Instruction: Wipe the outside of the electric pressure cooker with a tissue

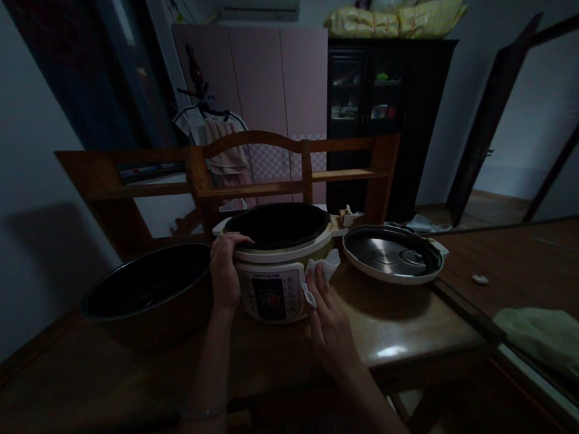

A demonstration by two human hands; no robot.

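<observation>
A white electric pressure cooker stands on the wooden desk, its lid off and its dark inside showing. The front carries a control panel. My left hand grips the cooker's left rim, fingers laid over the edge. Pressed to the front, just right of the panel, my right hand holds a crumpled white tissue under its fingers. A dark inner pot sits to the left, close to my left hand. On the right lies the round lid, its metal inner side facing up.
The glossy desk has a wooden shelf frame along its back. Small items sit behind the cooker's right side. To the right are a lower wooden surface with a small round white object and pale green cloth.
</observation>
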